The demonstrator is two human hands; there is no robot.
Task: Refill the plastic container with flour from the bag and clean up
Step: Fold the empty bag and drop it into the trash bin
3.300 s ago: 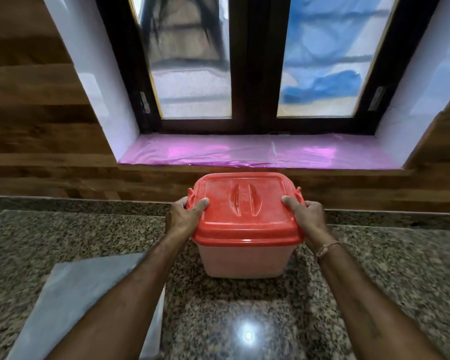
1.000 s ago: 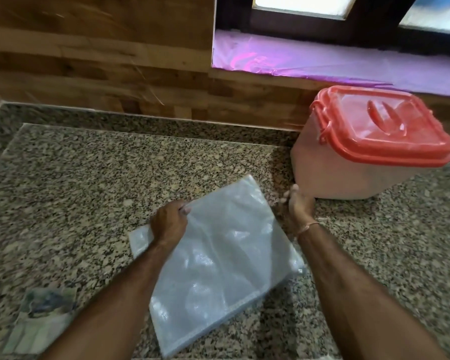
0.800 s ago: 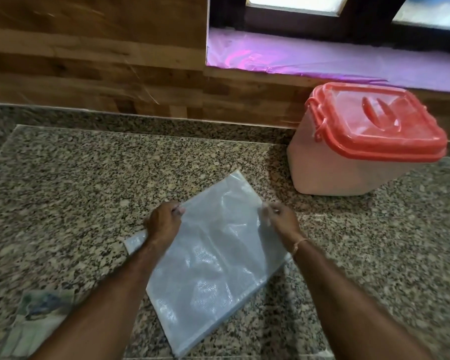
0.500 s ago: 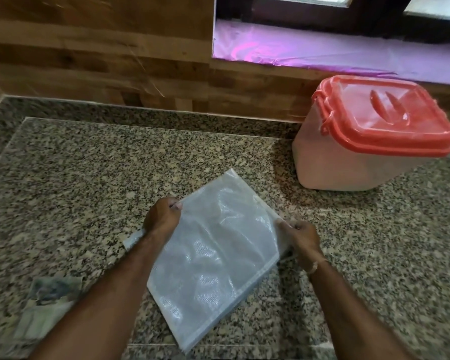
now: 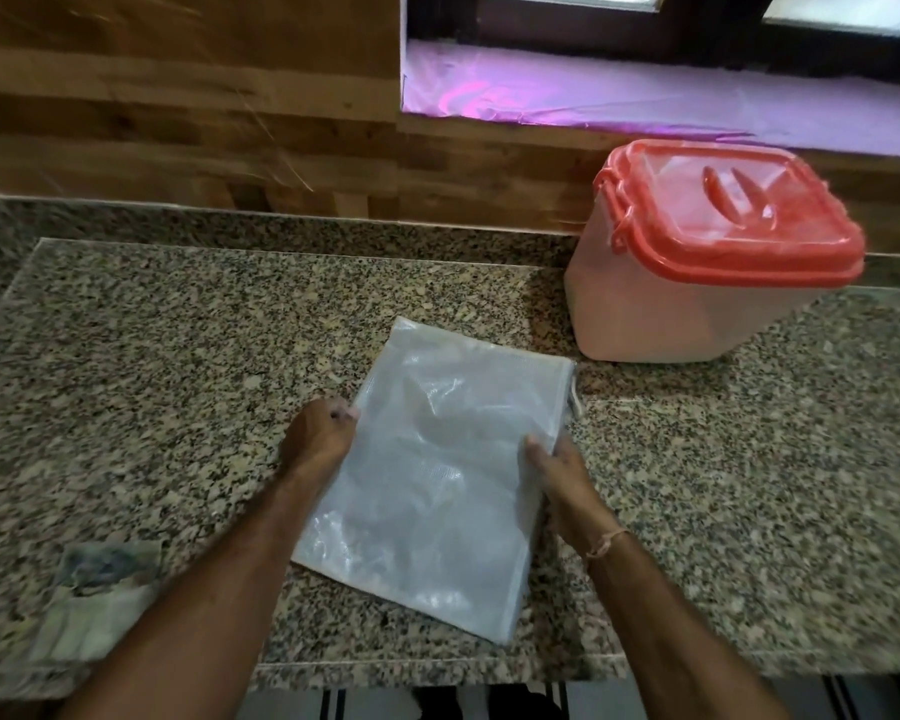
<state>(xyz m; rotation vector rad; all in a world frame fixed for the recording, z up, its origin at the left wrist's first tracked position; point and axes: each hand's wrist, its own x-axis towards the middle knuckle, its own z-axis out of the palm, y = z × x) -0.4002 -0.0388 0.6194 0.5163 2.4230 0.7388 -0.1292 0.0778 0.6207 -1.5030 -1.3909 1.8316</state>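
Fingers (image 5: 341,410) of the left hand (image 5: 319,440) curl onto the left edge of the flat, empty-looking bag (image 5: 432,485), while the right hand (image 5: 562,475) grips its right edge, thumb on top. It lies on the granite counter (image 5: 178,356). Behind it, near the wall, the plastic container (image 5: 697,283) stands closed under its red lid (image 5: 733,210), contents unclear.

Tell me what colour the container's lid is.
Orange-red; the lid sits closed on the translucent container, clearest in the head view.

Home kitchen | you stand at a speckled granite counter (image 5: 188,356) | wood-panelled wall (image 5: 178,106) behind | lidded plastic container (image 5: 697,262) below a window sill (image 5: 645,101)
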